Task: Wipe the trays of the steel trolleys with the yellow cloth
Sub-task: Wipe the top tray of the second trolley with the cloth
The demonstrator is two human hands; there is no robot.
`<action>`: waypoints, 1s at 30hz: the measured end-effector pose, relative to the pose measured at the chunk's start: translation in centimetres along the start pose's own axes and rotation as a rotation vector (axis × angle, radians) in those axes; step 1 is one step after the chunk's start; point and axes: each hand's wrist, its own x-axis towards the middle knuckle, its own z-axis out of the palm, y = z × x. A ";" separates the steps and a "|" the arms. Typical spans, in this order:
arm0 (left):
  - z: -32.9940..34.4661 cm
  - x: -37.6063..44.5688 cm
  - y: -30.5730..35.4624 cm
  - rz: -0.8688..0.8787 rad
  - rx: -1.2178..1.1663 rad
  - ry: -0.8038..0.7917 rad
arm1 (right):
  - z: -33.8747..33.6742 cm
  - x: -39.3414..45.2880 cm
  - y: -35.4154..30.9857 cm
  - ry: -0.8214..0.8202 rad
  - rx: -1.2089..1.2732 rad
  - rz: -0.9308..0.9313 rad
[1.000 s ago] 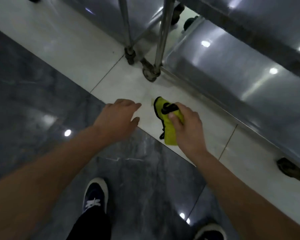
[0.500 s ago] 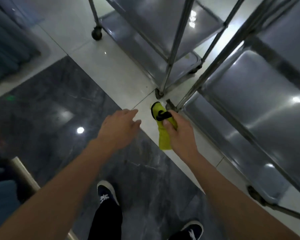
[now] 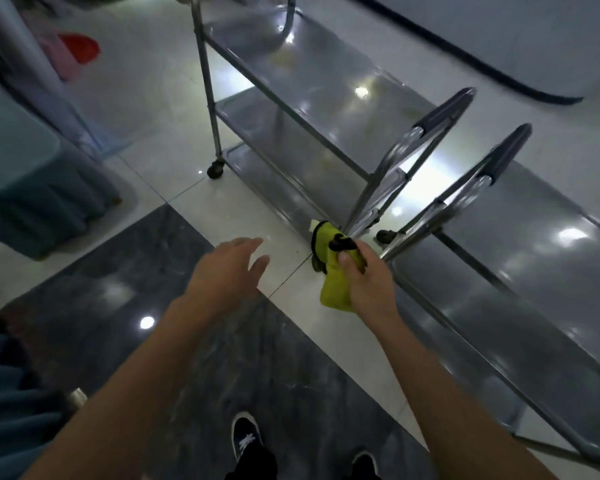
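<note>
Two trolleys [image 3: 326, 109] end-to-end, R of hands, cloth [image 3: 333, 282] betw.

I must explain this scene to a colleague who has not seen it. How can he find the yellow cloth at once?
Find the two steel trolleys on the pale floor tiles, with their dark-gripped push handles side by side. In front of the handles, the right hand grips the yellow cloth. It alone is bright yellow, with black trim.

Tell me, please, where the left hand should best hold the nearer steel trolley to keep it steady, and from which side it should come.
Probably the dark grip on the nearer trolley's handle bar. It stands above the trays, so the open left hand can come from above and curl round it, while the right hand holds the yellow cloth.
</note>
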 end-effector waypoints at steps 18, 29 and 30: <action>-7.3 18.1 4.6 0.201 0.121 -0.059 | -1.2 17.2 -6.0 0.217 0.260 0.137; -8.5 30.4 2.8 0.218 0.091 -0.173 | 2.8 28.4 -6.2 0.243 0.252 0.219; -8.6 31.8 2.2 0.227 0.090 -0.189 | 3.4 29.4 -6.2 0.249 0.259 0.225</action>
